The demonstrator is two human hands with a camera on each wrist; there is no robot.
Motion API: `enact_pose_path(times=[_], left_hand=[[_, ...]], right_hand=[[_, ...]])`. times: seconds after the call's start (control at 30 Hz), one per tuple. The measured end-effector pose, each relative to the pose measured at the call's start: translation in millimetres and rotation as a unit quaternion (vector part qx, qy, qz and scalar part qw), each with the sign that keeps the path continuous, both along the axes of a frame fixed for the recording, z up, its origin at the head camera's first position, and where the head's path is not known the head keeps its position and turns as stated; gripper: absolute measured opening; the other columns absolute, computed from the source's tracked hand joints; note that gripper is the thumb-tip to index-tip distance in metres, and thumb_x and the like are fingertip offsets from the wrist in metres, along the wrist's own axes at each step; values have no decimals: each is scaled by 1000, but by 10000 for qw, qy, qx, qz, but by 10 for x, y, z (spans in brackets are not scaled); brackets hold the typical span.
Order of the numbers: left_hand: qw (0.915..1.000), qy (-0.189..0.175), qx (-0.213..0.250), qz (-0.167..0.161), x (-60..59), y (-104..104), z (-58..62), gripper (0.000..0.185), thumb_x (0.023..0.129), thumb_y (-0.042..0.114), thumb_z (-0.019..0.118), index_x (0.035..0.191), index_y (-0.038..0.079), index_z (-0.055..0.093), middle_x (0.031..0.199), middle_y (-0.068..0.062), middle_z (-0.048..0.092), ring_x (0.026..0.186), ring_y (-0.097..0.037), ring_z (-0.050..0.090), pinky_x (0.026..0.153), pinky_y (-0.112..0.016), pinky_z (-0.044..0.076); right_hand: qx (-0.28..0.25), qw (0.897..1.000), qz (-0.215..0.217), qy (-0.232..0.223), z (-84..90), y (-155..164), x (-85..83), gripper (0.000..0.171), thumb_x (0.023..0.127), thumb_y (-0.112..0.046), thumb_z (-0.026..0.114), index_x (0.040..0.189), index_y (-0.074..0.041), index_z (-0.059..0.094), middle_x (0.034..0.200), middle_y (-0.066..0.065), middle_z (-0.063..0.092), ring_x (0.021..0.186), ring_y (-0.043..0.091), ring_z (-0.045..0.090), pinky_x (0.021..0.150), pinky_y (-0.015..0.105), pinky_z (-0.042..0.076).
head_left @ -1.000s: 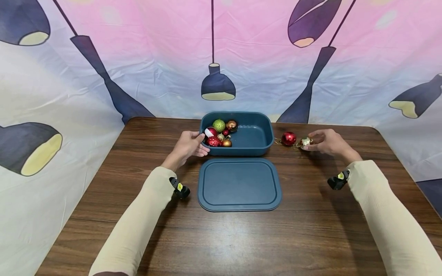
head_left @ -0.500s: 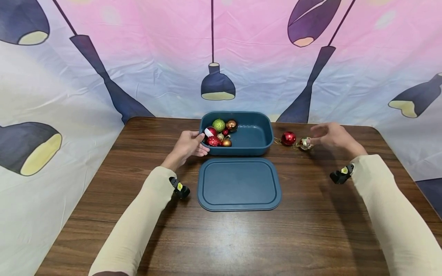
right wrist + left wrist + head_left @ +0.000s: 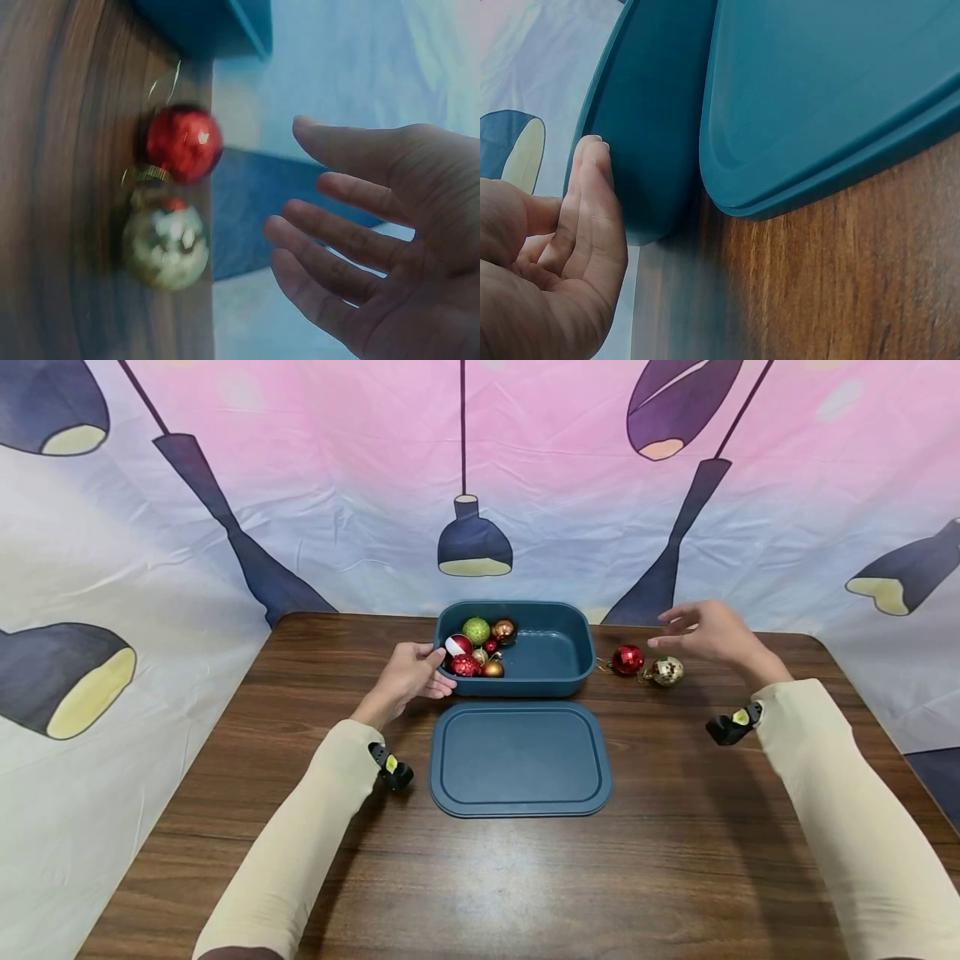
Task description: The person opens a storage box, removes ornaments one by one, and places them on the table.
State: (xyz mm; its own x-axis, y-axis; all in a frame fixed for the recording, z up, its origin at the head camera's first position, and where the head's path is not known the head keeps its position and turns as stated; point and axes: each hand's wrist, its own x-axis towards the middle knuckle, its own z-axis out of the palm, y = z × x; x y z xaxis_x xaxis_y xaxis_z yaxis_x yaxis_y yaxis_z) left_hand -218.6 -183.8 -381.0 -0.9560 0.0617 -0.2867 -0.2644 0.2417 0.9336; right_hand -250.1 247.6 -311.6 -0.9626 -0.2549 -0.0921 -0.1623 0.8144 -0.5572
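My left hand (image 3: 405, 678) holds the near left corner of a dark teal box (image 3: 517, 690), thumb by the rim and fingers laid along the front wall, as the left wrist view also shows. Several Christmas baubles lie in the box's left half, among them a glittery green bauble (image 3: 476, 631) and a red-and-white bauble (image 3: 458, 645). Right of the box, a shiny red bauble (image 3: 627, 660) and a mirrored gold bauble (image 3: 667, 672) rest side by side on the table. My right hand (image 3: 708, 631) hovers above and behind them, fingers spread and holding nothing.
A flat teal lid (image 3: 521, 760) lies on the wooden table (image 3: 495, 877) just in front of the box. Behind the table's back edge hangs a cloth (image 3: 360, 510) printed with lamps. Gold hanging loops (image 3: 166, 86) stick out from the baubles.
My right hand has let go of the gold bauble and lifted up and away from it, leaving it beside the red one. My left hand has stayed at the box.
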Motion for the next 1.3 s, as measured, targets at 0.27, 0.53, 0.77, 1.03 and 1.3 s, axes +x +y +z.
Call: enact_pose_path(times=[0.27,0.53,0.77,1.03,1.3], left_hand=[[10000,5,0,-9,-7,-4,-4,52,110,25,46,156,2,36,87,-17,75,77,-30,76,75,-38,63],[10000,-10,-10,-7,-3,2,6,53,110,26,46,157,2,35,88,-18,76,81,-33,76,80,-43,61],[10000,-3,-11,-4,10,-4,11,53,110,26,46,156,2,35,87,-17,75,83,-35,75,80,-43,61],[10000,-9,5,-7,9,-6,3,53,110,26,46,157,3,35,89,-18,75,82,-33,76,74,-37,63],[10000,-45,-53,-3,7,8,11,53,110,27,45,157,4,35,89,-17,76,85,-36,75,78,-40,62]], right_hand=[[-42,9990,356,259,91,-396,21,49,92,-33,77,128,-1,66,124,25,65,112,38,62,87,55,53],[-191,9948,942,340,66,-795,-7,45,93,-27,77,128,0,67,120,23,69,111,35,65,92,54,54],[-267,9883,1494,176,-2,-1142,-40,43,94,-22,75,129,1,66,119,24,68,104,38,67,87,51,57],[-491,9850,1645,-181,-128,-1422,-122,42,93,-21,77,128,-1,67,119,22,68,106,35,65,88,49,56],[-350,9846,1633,-525,-226,-1620,-177,44,92,-23,78,128,0,67,116,18,70,107,33,65,92,49,55]])
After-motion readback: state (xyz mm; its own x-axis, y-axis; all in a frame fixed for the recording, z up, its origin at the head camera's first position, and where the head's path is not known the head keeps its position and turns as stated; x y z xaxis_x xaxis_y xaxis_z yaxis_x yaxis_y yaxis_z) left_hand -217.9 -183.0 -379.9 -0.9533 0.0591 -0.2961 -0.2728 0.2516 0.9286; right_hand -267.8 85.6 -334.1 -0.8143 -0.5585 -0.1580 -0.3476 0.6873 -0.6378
